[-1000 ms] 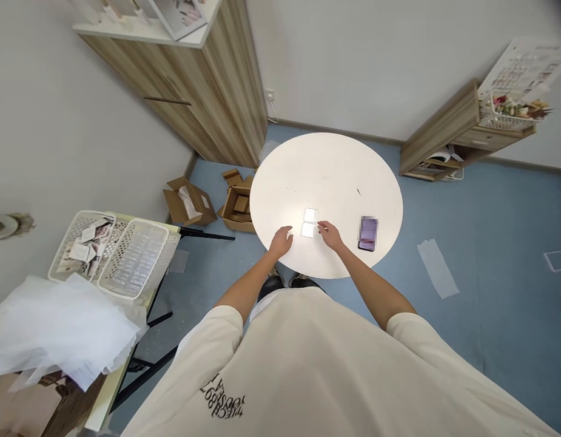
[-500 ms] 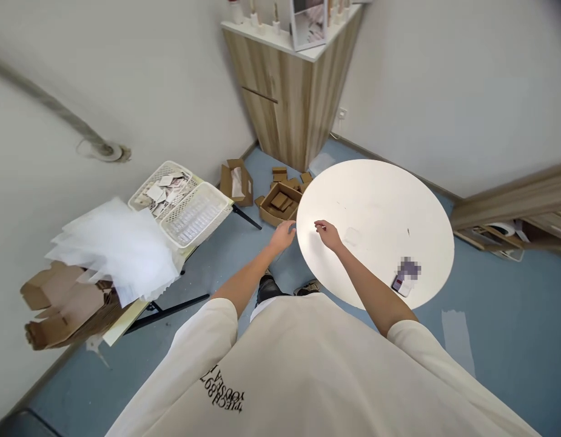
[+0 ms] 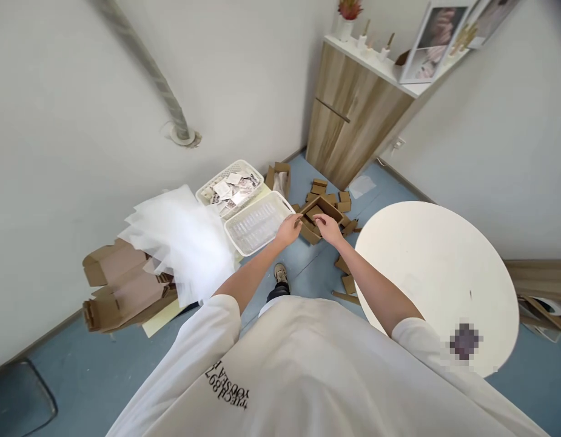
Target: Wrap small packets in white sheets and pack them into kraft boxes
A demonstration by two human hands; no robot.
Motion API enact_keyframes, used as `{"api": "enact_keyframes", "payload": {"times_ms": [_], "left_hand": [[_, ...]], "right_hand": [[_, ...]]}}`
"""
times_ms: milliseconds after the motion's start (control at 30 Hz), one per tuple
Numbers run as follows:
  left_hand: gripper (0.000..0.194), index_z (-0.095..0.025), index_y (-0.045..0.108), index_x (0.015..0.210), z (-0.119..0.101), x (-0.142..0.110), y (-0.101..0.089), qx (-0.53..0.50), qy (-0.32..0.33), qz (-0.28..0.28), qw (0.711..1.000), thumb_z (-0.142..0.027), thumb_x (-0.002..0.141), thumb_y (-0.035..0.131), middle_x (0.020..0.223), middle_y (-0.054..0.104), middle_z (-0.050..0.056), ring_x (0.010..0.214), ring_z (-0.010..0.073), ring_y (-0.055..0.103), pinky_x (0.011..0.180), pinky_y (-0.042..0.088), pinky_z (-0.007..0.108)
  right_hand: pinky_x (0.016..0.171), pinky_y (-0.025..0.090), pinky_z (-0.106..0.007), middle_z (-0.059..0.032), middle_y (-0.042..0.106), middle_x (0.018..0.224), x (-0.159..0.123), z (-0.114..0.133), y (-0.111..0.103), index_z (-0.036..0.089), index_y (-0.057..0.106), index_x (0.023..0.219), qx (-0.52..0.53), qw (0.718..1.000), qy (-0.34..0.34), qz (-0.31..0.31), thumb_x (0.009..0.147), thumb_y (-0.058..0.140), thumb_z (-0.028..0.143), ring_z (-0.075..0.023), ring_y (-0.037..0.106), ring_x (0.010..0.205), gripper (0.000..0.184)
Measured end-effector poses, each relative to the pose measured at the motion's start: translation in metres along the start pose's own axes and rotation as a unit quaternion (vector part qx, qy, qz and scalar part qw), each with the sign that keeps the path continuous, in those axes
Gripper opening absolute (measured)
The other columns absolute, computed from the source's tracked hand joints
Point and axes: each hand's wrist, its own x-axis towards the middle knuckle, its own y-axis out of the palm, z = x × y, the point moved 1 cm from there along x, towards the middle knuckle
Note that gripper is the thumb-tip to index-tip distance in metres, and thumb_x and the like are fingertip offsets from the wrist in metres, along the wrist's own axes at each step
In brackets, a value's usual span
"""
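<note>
My left hand (image 3: 290,230) hangs in mid-air beside the right end of a white plastic basket (image 3: 246,247) that holds rows of small clear packs. Its fingers are loosely bent and apart, with nothing visible in them. My right hand (image 3: 328,230) is level with it, a short gap to the right, fingers slightly curled and apart, also with nothing visible in them. Below and beyond both hands, an open cardboard box (image 3: 311,235) on the floor holds smaller brown boxes. From above, the hands overlap its near edge, but I see no contact.
A second white basket (image 3: 202,193) holds printed cards. White translucent sheets (image 3: 184,237) and flattened cardboard (image 3: 130,285) lie on the left table. A round white table (image 3: 426,255) stands right, with a pixelated item on it. Small brown boxes (image 3: 319,187) lie near a wooden cabinet (image 3: 353,115).
My view has turned left, and I have moved from the round table toward the baskets. Both hands have shifted from the table's edge to between the basket and the cardboard box.
</note>
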Motion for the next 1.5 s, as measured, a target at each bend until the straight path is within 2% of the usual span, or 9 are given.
{"api": "enact_keyframes", "payload": {"times_ms": [267, 400, 533, 733, 967, 1167, 1300, 1400, 1500], "left_hand": [[0.036, -0.018, 0.063, 0.133, 0.075, 0.025, -0.113, 0.002, -0.045, -0.085, 0.995, -0.019, 0.099, 0.051, 0.132, 0.067, 0.012, 0.122, 0.0263, 0.064, 0.110, 0.049, 0.043], [0.037, -0.019, 0.064, 0.131, 0.111, 0.032, -0.154, 0.023, -0.090, -0.132, 0.987, -0.018, 0.097, 0.050, 0.132, 0.067, 0.013, 0.126, 0.0284, 0.062, 0.114, 0.046, 0.046], [0.040, -0.019, 0.064, 0.132, 0.146, 0.042, -0.181, 0.031, -0.172, -0.138, 0.975, -0.016, 0.095, 0.050, 0.135, 0.066, 0.014, 0.126, 0.0314, 0.062, 0.114, 0.045, 0.050], [0.041, -0.022, 0.064, 0.133, 0.173, 0.060, -0.191, 0.014, -0.233, -0.124, 0.965, -0.022, 0.093, 0.056, 0.136, 0.068, 0.013, 0.132, 0.0333, 0.058, 0.114, 0.043, 0.050], [0.049, -0.023, 0.064, 0.136, 0.172, 0.073, -0.187, 0.054, -0.303, -0.080, 0.948, -0.010, 0.089, 0.056, 0.142, 0.066, 0.012, 0.135, 0.0334, 0.057, 0.113, 0.041, 0.047], [0.043, -0.016, 0.070, 0.124, 0.179, 0.083, -0.186, -0.085, -0.291, -0.158, 0.940, -0.009, 0.084, 0.060, 0.131, 0.071, 0.013, 0.114, 0.0252, 0.069, 0.105, 0.050, 0.037], [0.029, -0.015, 0.071, 0.113, 0.180, 0.088, -0.189, -0.111, -0.294, -0.212, 0.925, -0.013, 0.086, 0.062, 0.121, 0.074, 0.013, 0.103, 0.0239, 0.072, 0.099, 0.053, 0.037], [0.023, -0.016, 0.071, 0.106, 0.177, 0.086, -0.194, -0.103, -0.301, -0.250, 0.915, -0.011, 0.086, 0.061, 0.112, 0.076, 0.012, 0.098, 0.0231, 0.071, 0.097, 0.053, 0.037], [0.026, -0.018, 0.070, 0.103, 0.171, 0.079, -0.200, -0.102, -0.287, -0.279, 0.911, -0.007, 0.083, 0.059, 0.107, 0.076, 0.009, 0.099, 0.0225, 0.071, 0.097, 0.053, 0.036]], "right_hand": [[0.100, 0.051, -0.038, -0.0073, 0.072, 0.124, 0.091, 0.090, 0.090, 0.023, 0.072, 0.118, -0.025, 0.996, -0.071, 0.056, 0.097, 0.045, 0.030, -0.0222, 0.067, 0.107, 0.035], [0.103, 0.049, -0.038, -0.0085, 0.073, 0.123, 0.134, 0.114, 0.129, 0.021, 0.073, 0.117, -0.068, 0.987, -0.113, 0.090, 0.096, 0.046, 0.026, -0.0226, 0.066, 0.110, 0.035], [0.107, 0.046, -0.044, -0.0097, 0.073, 0.126, 0.179, 0.131, 0.169, 0.019, 0.072, 0.121, -0.158, 0.973, -0.121, 0.116, 0.095, 0.049, 0.021, -0.0276, 0.063, 0.115, 0.035], [0.107, 0.042, -0.048, -0.0104, 0.071, 0.129, 0.219, 0.147, 0.211, 0.022, 0.071, 0.128, -0.274, 0.943, -0.108, 0.156, 0.094, 0.052, 0.019, -0.0346, 0.054, 0.126, 0.039], [0.119, 0.015, -0.062, -0.0156, 0.067, 0.137, 0.218, 0.159, 0.226, 0.016, 0.068, 0.129, -0.432, 0.858, -0.174, 0.215, 0.101, 0.039, 0.024, -0.0358, 0.033, 0.146, 0.041], [0.120, 0.011, -0.064, -0.0122, 0.063, 0.145, 0.217, 0.152, 0.230, 0.021, 0.061, 0.140, -0.388, 0.881, -0.139, 0.232, 0.100, 0.038, 0.024, -0.0334, 0.034, 0.149, 0.046], [0.120, 0.010, -0.064, -0.0087, 0.063, 0.146, 0.216, 0.149, 0.231, 0.025, 0.060, 0.141, -0.341, 0.902, -0.139, 0.226, 0.098, 0.039, 0.020, -0.0317, 0.036, 0.148, 0.048], [0.120, 0.015, -0.062, -0.0087, 0.064, 0.144, 0.214, 0.150, 0.230, 0.025, 0.061, 0.139, -0.303, 0.915, -0.157, 0.215, 0.096, 0.043, 0.017, -0.0306, 0.041, 0.145, 0.048], [0.118, 0.027, -0.056, -0.0104, 0.064, 0.142, 0.213, 0.150, 0.226, 0.024, 0.064, 0.135, -0.243, 0.939, -0.162, 0.183, 0.094, 0.045, 0.016, -0.0308, 0.049, 0.137, 0.046]]}}
